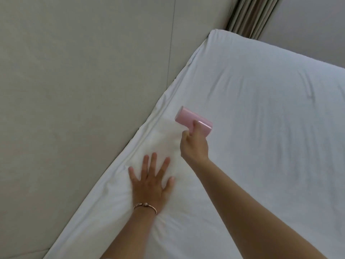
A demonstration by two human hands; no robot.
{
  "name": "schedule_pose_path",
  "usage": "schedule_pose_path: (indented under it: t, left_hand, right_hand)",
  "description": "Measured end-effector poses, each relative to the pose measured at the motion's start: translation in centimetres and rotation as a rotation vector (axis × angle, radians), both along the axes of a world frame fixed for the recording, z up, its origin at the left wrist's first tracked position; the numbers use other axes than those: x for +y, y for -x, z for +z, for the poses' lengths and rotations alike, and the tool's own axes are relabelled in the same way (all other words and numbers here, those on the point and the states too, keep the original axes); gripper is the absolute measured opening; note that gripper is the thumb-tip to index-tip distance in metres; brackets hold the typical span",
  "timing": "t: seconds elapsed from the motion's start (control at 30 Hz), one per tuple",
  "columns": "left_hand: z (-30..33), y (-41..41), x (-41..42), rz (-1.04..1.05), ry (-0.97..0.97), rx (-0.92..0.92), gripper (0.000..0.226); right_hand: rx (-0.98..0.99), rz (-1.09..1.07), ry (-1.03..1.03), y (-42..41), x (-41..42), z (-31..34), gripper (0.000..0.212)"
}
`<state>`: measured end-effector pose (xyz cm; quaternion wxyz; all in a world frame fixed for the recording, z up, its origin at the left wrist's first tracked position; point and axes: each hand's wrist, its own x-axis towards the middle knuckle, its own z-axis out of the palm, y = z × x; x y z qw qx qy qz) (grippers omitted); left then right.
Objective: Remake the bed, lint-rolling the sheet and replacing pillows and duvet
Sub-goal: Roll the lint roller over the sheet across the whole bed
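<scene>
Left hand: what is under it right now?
The white fitted sheet, creased near the padded headboard. The left hand presses flat on it, fingers spread. The cloth beneath the palm is hidden.

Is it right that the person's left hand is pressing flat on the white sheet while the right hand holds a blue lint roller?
Not quite. The head view shows the right hand holding a pink cylindrical lint roller, not blue. The left hand does press flat on the white bed sheet.

I count one pink lint roller (193,122), gripped in my right hand (195,146); one white sheet (261,128) under my flat left hand (151,182); one bracelet (145,206) on my left wrist; one curtain (252,15) far beyond my right hand.
</scene>
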<state>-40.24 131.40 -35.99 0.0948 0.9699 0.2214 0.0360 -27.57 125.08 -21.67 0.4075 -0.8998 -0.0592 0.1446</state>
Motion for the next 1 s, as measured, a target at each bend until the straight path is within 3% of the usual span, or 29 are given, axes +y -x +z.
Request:
schedule_pose_path:
  t: [0.37,0.5,0.77,1.0]
  left_hand:
    - [-0.8,-0.1,0.0,0.019,-0.008,-0.026,0.061]
    - [-0.8,0.0,0.0,0.023,-0.009,-0.043,0.061]
    - [-0.4,0.0,0.0,0.030,0.025,-0.037,0.061]
    - [-0.6,0.0,0.0,0.038,0.034,-0.039,0.060]
  right_hand:
    - [0.078,-0.065,0.106,-7.4,6.9,-1.6,0.070]
    - [0.074,-0.082,0.087,-7.8,8.8,-2.0,0.070]
    - [0.063,0.061,0.283,-8.9,8.6,-2.9,0.075]
    - [0.044,0.005,0.275,-8.9,9.4,-2.9,0.074]
